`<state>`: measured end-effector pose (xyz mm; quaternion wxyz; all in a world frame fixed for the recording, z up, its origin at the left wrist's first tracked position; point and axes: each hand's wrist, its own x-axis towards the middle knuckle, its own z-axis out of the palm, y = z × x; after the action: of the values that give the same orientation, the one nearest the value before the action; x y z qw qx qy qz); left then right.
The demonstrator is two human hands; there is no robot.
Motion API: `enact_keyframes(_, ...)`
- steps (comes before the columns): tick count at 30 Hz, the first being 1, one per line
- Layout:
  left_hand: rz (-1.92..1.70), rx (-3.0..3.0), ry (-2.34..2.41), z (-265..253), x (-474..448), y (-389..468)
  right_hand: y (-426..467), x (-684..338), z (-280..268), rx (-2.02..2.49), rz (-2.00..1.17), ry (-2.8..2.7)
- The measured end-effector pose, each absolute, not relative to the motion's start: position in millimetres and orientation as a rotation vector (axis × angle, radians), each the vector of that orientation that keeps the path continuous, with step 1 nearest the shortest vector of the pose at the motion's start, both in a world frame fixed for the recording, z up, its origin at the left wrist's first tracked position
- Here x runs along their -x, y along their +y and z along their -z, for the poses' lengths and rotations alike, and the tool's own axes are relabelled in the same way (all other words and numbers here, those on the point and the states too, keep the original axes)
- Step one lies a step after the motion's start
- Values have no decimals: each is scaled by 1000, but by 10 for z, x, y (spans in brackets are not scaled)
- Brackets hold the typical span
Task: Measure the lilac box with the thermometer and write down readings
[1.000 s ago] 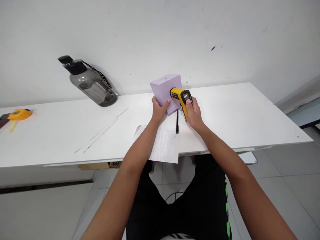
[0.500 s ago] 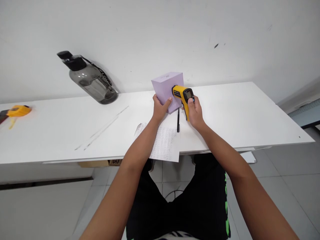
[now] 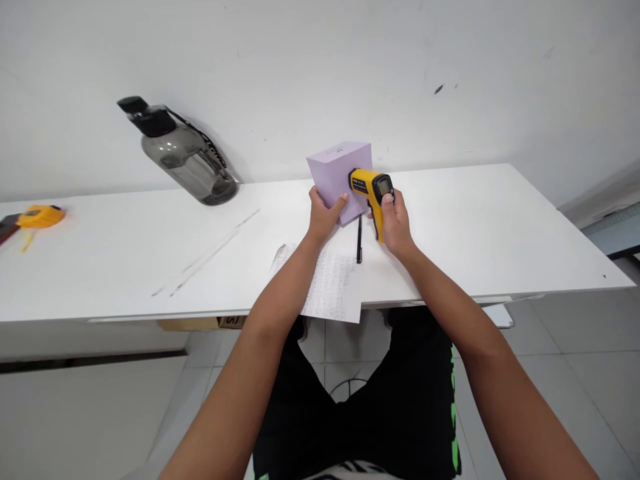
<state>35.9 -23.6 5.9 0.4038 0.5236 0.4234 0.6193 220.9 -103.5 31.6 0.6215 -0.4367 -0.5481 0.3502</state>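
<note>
A pale purple box (image 3: 330,180) is tilted over the white table, gripped at its lower left by my left hand (image 3: 323,217), the thumb lying across its front face. In my right hand (image 3: 397,227) is a yellow and black infrared thermometer (image 3: 367,181), held by its handle with my thumb by the small screen. Its nose is against or very close to the box's right face; I cannot tell if they touch. Just below the box lies a black pen (image 3: 359,240), beside a sheet of paper (image 3: 333,290) covered in rows of small marks, partly under my left forearm.
A grey see-through water bottle (image 3: 193,167) with a black cap stands at the back left near the wall. Farther left lies a yellow and black tool (image 3: 40,216). The white table (image 3: 480,227) has its front edge close to my legs.
The whole view has shifted slightly, so everything on the table appears a little farther right. Both hands keep the same hold on the box and the thermometer.
</note>
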Motion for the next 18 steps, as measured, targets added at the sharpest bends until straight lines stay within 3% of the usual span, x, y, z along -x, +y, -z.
enact_keyframes(18,-1560,-1317,1046,-45,-369,-230,-1033,-2233,-323,1010,-816,-1255)
